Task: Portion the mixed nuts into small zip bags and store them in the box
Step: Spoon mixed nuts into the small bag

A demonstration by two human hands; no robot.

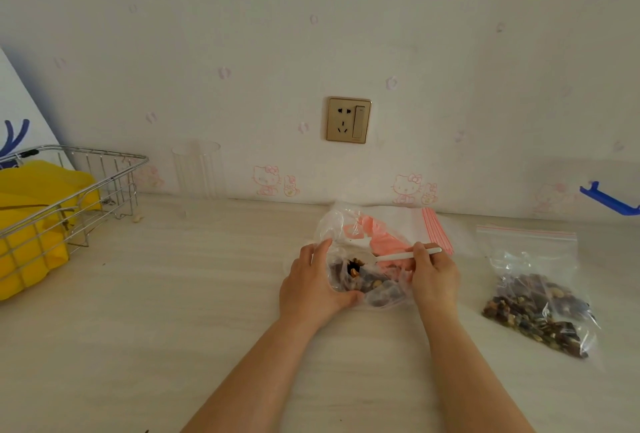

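Observation:
A clear plastic bag of mixed nuts (372, 285) with pink print lies at the middle of the table. My left hand (311, 289) grips its left side and holds the mouth apart. My right hand (434, 277) pinches a white plastic spoon (394, 256), whose bowl sits inside the bag's mouth above the nuts. Behind the bag lies a stack of small flat zip bags (420, 225) with red seal strips. To the right, a small zip bag filled with nuts (535, 297) lies flat on the table.
A wire basket (86, 187) holding a yellow box (31, 221) stands at the left edge. A clear ribbed cup (197, 169) stands against the wall. A blue clip (609, 199) shows at the far right. A wall socket (348, 120) is above the table.

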